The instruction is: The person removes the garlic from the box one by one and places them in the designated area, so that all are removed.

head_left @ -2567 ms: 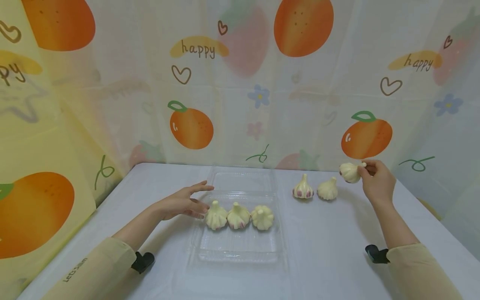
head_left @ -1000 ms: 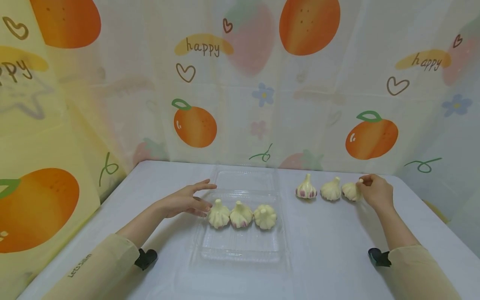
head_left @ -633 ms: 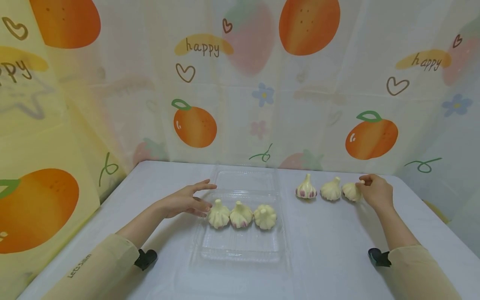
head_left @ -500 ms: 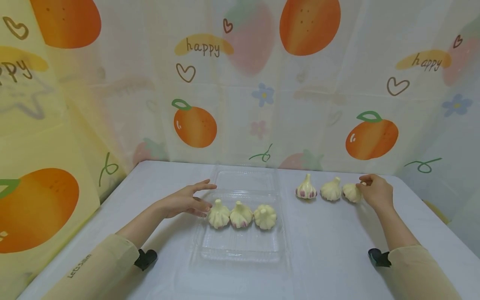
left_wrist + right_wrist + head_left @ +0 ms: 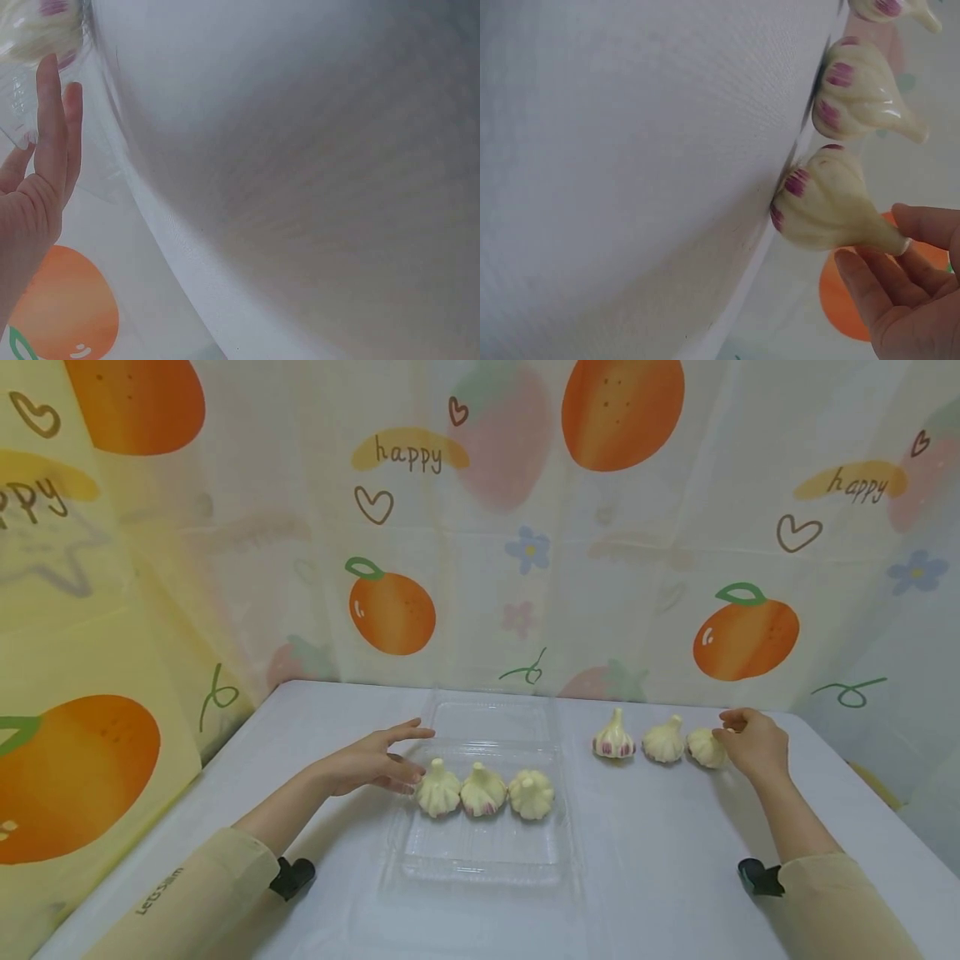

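In the head view my left hand [image 5: 367, 765] reaches over the left edge of a clear plastic box [image 5: 480, 867], fingers extended. Its fingertips are beside the leftmost garlic bulb [image 5: 438, 789] in the box. A middle bulb [image 5: 482, 790] and a right bulb [image 5: 531, 795] complete that row. On the table to the right, my right hand [image 5: 757, 746] is at the last bulb [image 5: 707, 748], which rests on the cloth. The right wrist view shows thumb and fingers around the stem of this garlic bulb [image 5: 821, 202]; its base meets the table.
Two more garlic bulbs stand left of the right hand, one purple-streaked [image 5: 614, 737] and one paler [image 5: 663, 741]. The box's clear lid [image 5: 487, 722] lies folded back behind it. A fruit-printed curtain [image 5: 480, 543] hangs at the table's [image 5: 660, 868] far edge.
My right hand has lowered its garlic bulb from the air onto the table, at the right end of the row. Lately that bulb's stem has tipped toward the hand. The left hand stays put.
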A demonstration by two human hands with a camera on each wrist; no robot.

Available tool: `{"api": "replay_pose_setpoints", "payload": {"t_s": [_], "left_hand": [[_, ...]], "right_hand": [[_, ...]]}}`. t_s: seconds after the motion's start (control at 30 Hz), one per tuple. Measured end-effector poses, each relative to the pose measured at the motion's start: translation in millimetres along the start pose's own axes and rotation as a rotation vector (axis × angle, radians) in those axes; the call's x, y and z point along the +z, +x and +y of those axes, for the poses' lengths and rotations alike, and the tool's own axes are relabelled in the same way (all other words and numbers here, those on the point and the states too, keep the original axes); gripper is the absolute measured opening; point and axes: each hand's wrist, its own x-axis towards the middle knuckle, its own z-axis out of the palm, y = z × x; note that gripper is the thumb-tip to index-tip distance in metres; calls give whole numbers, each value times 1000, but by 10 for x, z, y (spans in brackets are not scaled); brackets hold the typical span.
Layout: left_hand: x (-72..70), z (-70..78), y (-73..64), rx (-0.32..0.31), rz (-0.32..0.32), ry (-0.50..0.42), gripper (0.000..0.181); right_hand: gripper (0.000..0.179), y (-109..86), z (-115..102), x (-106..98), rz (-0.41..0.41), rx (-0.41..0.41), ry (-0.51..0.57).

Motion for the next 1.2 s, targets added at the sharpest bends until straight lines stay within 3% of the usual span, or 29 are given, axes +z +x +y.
{"api": "replay_pose_setpoints", "payload": {"t_s": [0.8, 1.2], "left_hand": [[-1, -10, 4, -21, 13, 14, 76], [-1, 2, 6, -21, 7, 13, 77]], "right_hand": [[51, 8, -21, 15, -20, -6, 14], [46, -17, -208, 1, 197, 36, 173]]}}
